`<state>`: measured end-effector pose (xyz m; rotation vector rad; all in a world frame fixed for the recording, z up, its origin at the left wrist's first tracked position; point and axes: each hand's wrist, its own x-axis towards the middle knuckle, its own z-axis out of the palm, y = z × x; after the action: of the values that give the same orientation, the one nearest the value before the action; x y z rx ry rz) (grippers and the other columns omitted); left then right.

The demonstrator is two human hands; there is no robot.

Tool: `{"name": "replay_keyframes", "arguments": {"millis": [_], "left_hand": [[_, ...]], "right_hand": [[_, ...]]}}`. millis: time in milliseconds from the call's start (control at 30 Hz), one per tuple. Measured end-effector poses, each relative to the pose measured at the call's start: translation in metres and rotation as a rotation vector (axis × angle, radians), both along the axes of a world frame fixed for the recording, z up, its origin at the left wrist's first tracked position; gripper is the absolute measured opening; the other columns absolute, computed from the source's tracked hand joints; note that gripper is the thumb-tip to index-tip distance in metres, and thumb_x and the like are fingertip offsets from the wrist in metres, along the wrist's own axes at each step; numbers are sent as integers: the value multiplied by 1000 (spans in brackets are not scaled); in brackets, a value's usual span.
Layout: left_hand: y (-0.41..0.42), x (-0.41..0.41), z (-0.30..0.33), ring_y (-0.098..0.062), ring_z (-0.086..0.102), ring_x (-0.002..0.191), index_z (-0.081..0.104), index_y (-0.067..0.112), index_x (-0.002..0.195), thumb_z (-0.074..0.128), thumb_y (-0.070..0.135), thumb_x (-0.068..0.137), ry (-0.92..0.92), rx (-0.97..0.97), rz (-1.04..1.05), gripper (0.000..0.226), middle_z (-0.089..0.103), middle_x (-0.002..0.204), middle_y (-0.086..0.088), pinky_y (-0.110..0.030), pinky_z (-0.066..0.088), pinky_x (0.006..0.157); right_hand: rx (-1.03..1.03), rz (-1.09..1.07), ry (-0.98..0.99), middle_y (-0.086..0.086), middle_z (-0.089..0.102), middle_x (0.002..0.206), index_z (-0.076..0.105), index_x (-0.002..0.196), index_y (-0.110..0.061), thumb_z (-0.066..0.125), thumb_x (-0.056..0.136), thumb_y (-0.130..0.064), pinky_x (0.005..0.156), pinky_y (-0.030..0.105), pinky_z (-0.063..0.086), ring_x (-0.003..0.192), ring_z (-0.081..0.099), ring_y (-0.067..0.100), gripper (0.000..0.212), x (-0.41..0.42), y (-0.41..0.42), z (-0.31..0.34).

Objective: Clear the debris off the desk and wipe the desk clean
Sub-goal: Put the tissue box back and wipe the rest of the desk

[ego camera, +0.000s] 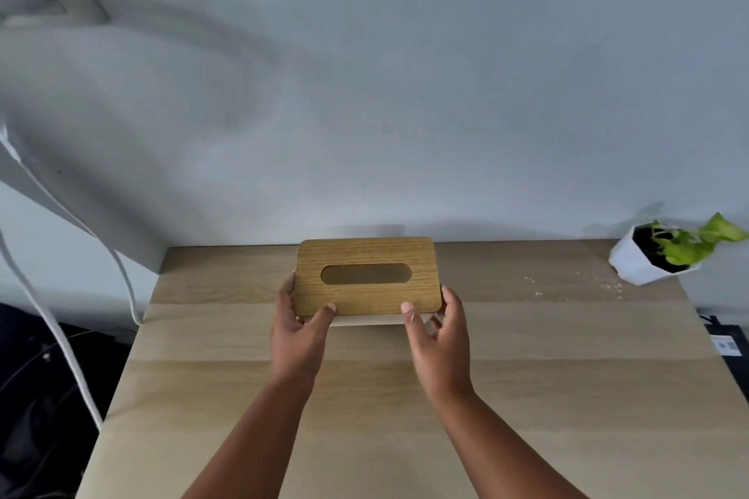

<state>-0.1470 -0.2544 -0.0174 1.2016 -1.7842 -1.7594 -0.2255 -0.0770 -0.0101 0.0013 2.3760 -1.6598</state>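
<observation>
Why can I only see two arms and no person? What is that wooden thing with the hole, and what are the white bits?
The camera sits on the person's head and looks down, so you see only their arms. The left hand and right hand hold the wooden tissue box by its two ends. It has a slot on top for tissues. The box sits on a desk. The white crumbs lie near a little potted plant.

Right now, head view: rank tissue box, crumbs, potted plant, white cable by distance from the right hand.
1. tissue box: held at its right end by the right hand.
2. crumbs: scattered on the desk to the hand's right.
3. potted plant: back right corner.
4. white cable: off the desk's left edge.
</observation>
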Motion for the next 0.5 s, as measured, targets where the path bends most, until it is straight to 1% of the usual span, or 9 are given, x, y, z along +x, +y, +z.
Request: {"name": "replay_keyframes", "arguments": {"millis": [100, 167, 267, 367, 433, 500], "left_hand": [[-13, -4, -4, -2, 68, 100, 48, 45, 139, 75, 36, 73, 2, -3, -16, 72, 68, 114, 26, -30, 53, 92], [-21, -7, -6, -2, 68, 101, 48, 47, 138, 75, 37, 74, 6, -8, -27, 71, 67, 114, 30, -30, 54, 92], [-28, -12, -9, -7, 68, 106, 46, 45, 140, 75, 38, 74, 10, -3, -36, 72, 67, 117, 24, -34, 55, 96], [-32, -17, -12, -4, 68, 104, 46, 45, 141, 75, 37, 76, 10, 1, -53, 72, 67, 113, 29, -35, 55, 97], [-33, -20, -12, -4, 67, 107, 46, 44, 141, 76, 37, 76, 12, 1, -58, 72, 66, 117, 24, -37, 55, 100], [-34, -22, -12, -7, 66, 112, 45, 42, 143, 76, 35, 78, 19, -4, -59, 73, 66, 124, 17, -40, 54, 103]], "right_hand": [[7, -20, 8, -4, 61, 136, 47, 147, -18, 71, 94, -40, 109, 42, 48, 124, 58, 13, 63, -3, -14, -2], [12, -25, 4, -6, 60, 136, 46, 148, -20, 71, 94, -40, 109, 42, 48, 123, 58, 11, 63, -6, -22, -3], [4, -29, 13, -5, 62, 134, 48, 146, -20, 71, 94, -39, 108, 44, 49, 122, 60, 13, 60, -12, -28, -7], [23, -44, 30, -7, 64, 129, 51, 142, -22, 71, 94, -38, 105, 43, 51, 118, 62, 10, 54, -18, -33, -10], [33, -57, 39, -10, 65, 126, 53, 136, -28, 71, 94, -39, 103, 41, 52, 114, 62, 4, 47, -20, -35, -12], [35, -62, 43, -14, 65, 124, 51, 132, -38, 71, 94, -39, 101, 37, 54, 112, 62, 0, 42, -22, -37, -14]]}}
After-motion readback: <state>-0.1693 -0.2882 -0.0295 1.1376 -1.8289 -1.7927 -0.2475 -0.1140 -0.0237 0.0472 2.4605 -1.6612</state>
